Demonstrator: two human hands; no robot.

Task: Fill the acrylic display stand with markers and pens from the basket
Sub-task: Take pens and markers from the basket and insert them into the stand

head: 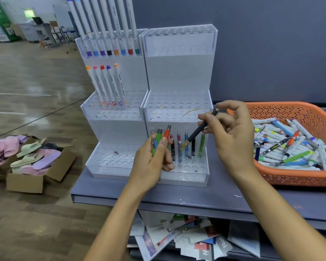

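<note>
Two clear acrylic display stands stand side by side on the grey shelf; the left stand holds white markers in its top and middle tiers. The right stand has several pens upright in its bottom tier. My left hand grips a bunch of pens, green, red and blue, in front of that tier. My right hand pinches a black pen, tilted with its gold tip down over the standing pens. The orange basket at the right is full of markers and pens.
The grey shelf has its front edge near me and its left end just past the left stand. Loose papers lie on the lower shelf. Cardboard boxes of slippers sit on the wooden floor at the left.
</note>
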